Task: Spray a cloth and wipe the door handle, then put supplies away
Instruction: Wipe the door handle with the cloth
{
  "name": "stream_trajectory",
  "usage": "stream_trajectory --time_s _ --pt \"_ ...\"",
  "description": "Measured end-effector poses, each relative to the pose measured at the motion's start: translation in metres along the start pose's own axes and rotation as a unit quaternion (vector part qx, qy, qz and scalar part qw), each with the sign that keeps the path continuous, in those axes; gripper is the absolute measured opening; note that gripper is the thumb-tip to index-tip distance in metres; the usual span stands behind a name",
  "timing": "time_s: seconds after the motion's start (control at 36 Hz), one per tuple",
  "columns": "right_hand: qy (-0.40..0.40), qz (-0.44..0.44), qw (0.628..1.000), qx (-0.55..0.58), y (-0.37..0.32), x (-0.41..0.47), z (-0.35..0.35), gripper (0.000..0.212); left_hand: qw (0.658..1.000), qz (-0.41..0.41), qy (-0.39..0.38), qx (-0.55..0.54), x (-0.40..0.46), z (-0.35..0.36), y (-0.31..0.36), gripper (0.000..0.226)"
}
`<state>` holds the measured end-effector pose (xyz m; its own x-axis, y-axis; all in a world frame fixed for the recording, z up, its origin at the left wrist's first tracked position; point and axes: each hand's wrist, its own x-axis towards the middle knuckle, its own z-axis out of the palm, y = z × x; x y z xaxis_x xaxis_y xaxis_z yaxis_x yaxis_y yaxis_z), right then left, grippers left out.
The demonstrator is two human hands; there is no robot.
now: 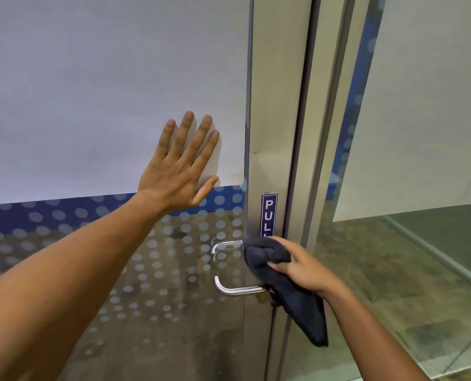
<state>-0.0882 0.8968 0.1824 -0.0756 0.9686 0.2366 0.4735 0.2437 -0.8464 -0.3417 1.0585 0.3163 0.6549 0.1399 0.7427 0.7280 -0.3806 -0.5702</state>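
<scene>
A silver U-shaped door handle (pixel 223 287) is fixed to the metal frame of a glass door. My right hand (pixel 303 266) grips a dark grey cloth (pixel 286 281) and presses it against the inner end of the handle, where it meets the frame. The cloth's loose end hangs down below my wrist. My left hand (pixel 182 166) lies flat on the door's white panel above the handle, fingers spread, holding nothing. No spray bottle is in view.
A blue PULL sign (pixel 269 213) sits on the door frame (pixel 273 105) just above the cloth. The glass below the white panel has a dotted frosted pattern. To the right is a fixed glass pane (pixel 407 243) with tiled floor behind it.
</scene>
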Motion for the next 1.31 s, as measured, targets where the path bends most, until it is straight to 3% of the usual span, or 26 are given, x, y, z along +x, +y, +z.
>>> stream_trajectory --time_s 0.06,0.11,0.17,0.25,0.36,0.44,0.53,0.72,0.78,0.86,0.92,1.0,1.06,1.14,1.22,1.31 --pt "0.108 0.001 0.982 0.153 -0.012 -0.004 -0.01 0.05 1.0 0.003 0.003 -0.001 0.0 0.0 0.0 0.087" --pt "0.235 -0.017 0.954 0.187 -0.022 0.001 -0.015 0.044 1.0 0.002 0.002 -0.002 0.0 0.0 0.0 0.086" --pt "0.321 -0.064 0.934 0.143 -0.034 0.01 -0.018 0.047 1.0 0.002 -0.001 -0.003 -0.001 -0.001 0.0 0.086" --pt "0.388 -0.118 0.911 -0.068 -0.047 0.023 -0.01 0.068 1.0 0.002 0.0 -0.006 0.0 -0.001 0.0 0.086" --pt "0.379 -0.111 0.866 -0.305 -0.036 0.035 0.007 0.077 1.0 0.007 0.013 -0.005 -0.001 0.002 0.0 0.086" --pt "0.357 -0.117 0.86 -0.346 -0.016 0.033 0.014 0.078 1.0 0.008 0.021 -0.001 -0.001 0.003 0.001 0.086" --pt "0.341 -0.122 0.853 -0.375 0.003 0.022 0.023 0.064 1.0 0.008 0.024 -0.002 -0.001 0.003 0.0 0.087" --pt "0.186 -0.041 0.872 -0.45 0.054 -0.009 0.047 0.073 1.0 0.012 0.023 -0.005 -0.001 0.004 0.0 0.087" --pt "0.178 -0.027 0.901 -0.394 0.057 -0.01 0.046 0.07 1.0 0.011 0.021 -0.005 -0.001 0.004 0.0 0.087" --pt "0.117 -0.003 0.987 -0.109 0.048 -0.009 0.028 0.068 1.0 0.012 0.02 -0.006 -0.002 0.004 0.0 0.087" --pt "0.114 0.006 0.992 0.05 0.036 -0.009 0.017 0.066 1.0 0.012 0.02 -0.006 -0.001 0.003 0.0 0.087" --pt "0.229 -0.03 0.968 0.102 0.019 -0.007 0.01 0.068 1.0 0.011 0.02 -0.007 -0.001 0.004 0.0 0.087" --pt "0.303 -0.08 0.947 0.072 0.009 -0.005 0.007 0.074 1.0 0.009 0.017 -0.009 -0.001 0.003 0.0 0.087" --pt "0.38 -0.126 0.911 -0.098 0.004 0.0 0.003 0.078 1.0 0.008 0.014 -0.008 -0.001 0.003 0.0 0.086" --pt "0.349 -0.108 0.887 -0.281 0.006 0.005 0.008 0.081 1.0 0.008 0.01 -0.007 -0.001 0.003 0.0 0.087" --pt "0.308 -0.09 0.888 -0.328 0.022 0.008 0.019 0.084 1.0 0.005 0.008 -0.005 -0.001 0.003 0.0 0.087"
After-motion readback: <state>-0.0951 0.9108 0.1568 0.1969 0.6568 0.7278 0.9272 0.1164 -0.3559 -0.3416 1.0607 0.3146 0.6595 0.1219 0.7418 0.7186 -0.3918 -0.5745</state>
